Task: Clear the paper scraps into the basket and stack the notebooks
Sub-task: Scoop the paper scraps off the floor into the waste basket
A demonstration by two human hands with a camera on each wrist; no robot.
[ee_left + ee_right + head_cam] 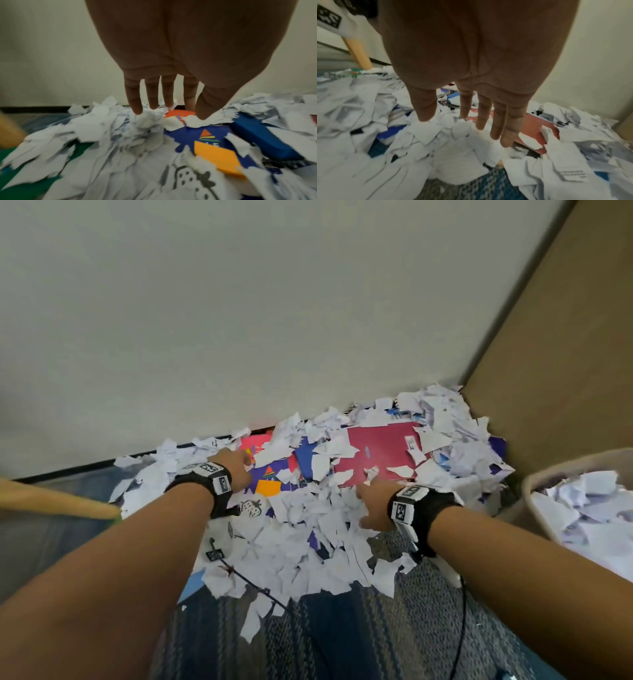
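Head view shows both forearms reaching out over a heap of scraps [301, 529] on the carpet [359, 638] by the wall [274, 302]. Left hand [238, 469], at about 10 o'clock of the heap, has straight, slightly spread fingers [135, 98] (the left wrist view shows this best), tips touching scraps just above a blue notebook [202, 136], holding nothing. Right hand [375, 505], near the heap's centre, is likewise flat and spread, fingers [510, 128] down over scraps at the near edge of a red notebook [383, 455], which lies at 1 o'clock, part buried. Whether it touches I cannot tell. Basket [534, 491] stands at 3 o'clock, holding scraps.
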